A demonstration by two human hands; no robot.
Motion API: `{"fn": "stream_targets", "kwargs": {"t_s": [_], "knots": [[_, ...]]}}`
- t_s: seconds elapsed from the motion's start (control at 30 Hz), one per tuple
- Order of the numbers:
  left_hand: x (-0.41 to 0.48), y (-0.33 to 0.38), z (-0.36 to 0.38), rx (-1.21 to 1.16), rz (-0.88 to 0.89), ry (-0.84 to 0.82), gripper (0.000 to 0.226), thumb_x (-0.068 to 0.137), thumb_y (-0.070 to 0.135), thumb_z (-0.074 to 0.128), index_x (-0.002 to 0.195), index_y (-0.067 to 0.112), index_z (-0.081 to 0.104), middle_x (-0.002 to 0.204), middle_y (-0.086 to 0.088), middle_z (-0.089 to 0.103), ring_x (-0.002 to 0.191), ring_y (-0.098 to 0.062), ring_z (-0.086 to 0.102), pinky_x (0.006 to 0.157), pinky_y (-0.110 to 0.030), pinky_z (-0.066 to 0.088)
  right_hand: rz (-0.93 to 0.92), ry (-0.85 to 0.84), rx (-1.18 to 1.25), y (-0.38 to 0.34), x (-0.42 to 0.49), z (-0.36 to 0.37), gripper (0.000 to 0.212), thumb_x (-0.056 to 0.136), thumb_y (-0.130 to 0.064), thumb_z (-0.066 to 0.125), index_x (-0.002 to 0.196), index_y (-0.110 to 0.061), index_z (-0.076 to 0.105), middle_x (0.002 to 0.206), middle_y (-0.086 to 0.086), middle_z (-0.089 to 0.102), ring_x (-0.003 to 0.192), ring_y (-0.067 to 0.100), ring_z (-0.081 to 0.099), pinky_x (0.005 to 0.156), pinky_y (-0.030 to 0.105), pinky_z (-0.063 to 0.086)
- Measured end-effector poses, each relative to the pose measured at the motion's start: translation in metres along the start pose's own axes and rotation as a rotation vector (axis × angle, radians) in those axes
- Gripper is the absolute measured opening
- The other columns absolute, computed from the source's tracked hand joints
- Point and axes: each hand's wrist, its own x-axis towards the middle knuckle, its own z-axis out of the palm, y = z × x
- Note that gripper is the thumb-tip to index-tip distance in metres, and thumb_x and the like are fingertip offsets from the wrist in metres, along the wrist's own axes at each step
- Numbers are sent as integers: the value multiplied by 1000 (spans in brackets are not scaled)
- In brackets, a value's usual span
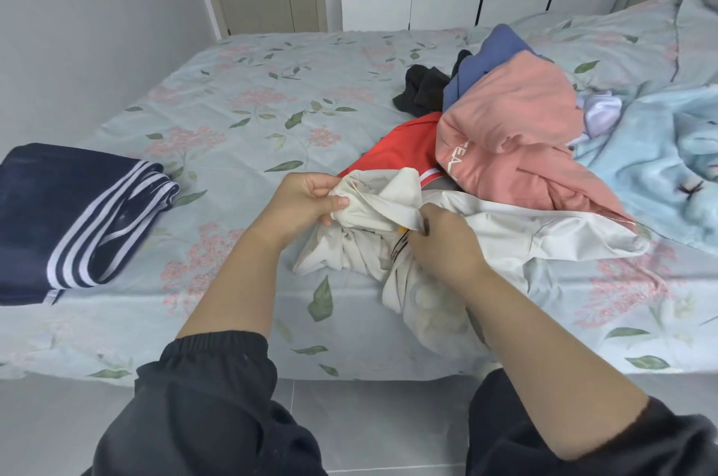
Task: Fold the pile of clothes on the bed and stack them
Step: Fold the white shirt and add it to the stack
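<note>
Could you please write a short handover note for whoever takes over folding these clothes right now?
Left hand grips a bunched part of the white garment; right hand pinches its edge near the label. It lies crumpled at the near edge of the bed.
Done: navy striped garment folded, at the left.
Left: fold the white one, then the pile at right: pink garment, red garment, blue garment, black garment; stack all.

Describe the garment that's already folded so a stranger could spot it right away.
Start at the floral-sheeted bed. Near its front left edge, apart from the heap, lies the folded navy garment. It alone is folded flat, with white stripes down one side.
</note>
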Motion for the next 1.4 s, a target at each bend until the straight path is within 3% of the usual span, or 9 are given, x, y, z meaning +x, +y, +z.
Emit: {"fn": "stream_targets", "kwargs": {"t_s": [0.2,0.33,0.5,0.73,0.9,0.97,1.17,1.3,1.4], "knots": [[1,-4,10,103,22,6,27,96,11,54,77,-7,58,71,-10,55,70,-18,49,70,-26,39,404,-213,1081,10,7,-20,26,89,9,39,85,-2,62,73,11,65,66,23,61,64,29,49],[4,-4,23,-64,3,157,27,99,14,49,75,2,56,75,-12,48,72,-22,41,70,-33,34,476,-377,1323,10,9,-25,26,91,-5,47,78,-10,68,69,4,68,64,18,63,62,29,53],[11,-5,34,-136,-18,318,23,97,16,53,76,8,62,79,-12,54,75,-20,45,72,-33,37,183,-290,806,13,12,-32,37,76,-42,73,97,-12,69,100,-1,68,84,10,63,84,31,51],[18,-9,28,-381,-104,583,25,97,19,54,73,17,61,82,-8,55,81,-19,49,78,-35,44,1,-154,-155,20,16,-32,48,76,-7,62,120,-23,52,111,3,61,99,22,58,78,32,49],[22,-15,30,-432,-207,647,28,97,23,54,70,17,55,80,-6,52,84,-22,49,83,-41,48,31,48,-134,14,11,-31,8,78,-14,64,82,-19,59,78,2,59,79,26,57,63,27,40],[22,-16,30,-423,-213,620,27,97,23,54,71,17,54,86,-9,54,87,-22,50,92,-45,48,23,44,178,15,11,-34,28,81,-8,65,60,-24,55,53,-7,49,55,15,51,50,21,36],[23,-7,39,-507,-162,462,25,99,11,47,78,15,59,66,7,69,70,-8,63,75,-25,51,355,-306,1243,9,6,-50,13,92,-2,52,94,-2,65,74,10,67,66,20,63,69,32,53],[20,-2,39,-489,-149,452,25,101,15,45,81,14,60,80,2,68,85,-15,62,91,-35,49,395,-472,1253,7,9,-59,29,90,-17,49,112,-1,58,99,18,60,90,31,58,89,46,45],[23,-3,35,-530,-176,554,23,101,17,46,82,15,58,87,0,63,96,-20,58,99,-40,47,42,-580,581,8,3,-65,55,82,-25,71,131,-19,49,119,7,64,104,23,63,96,41,49]]}}
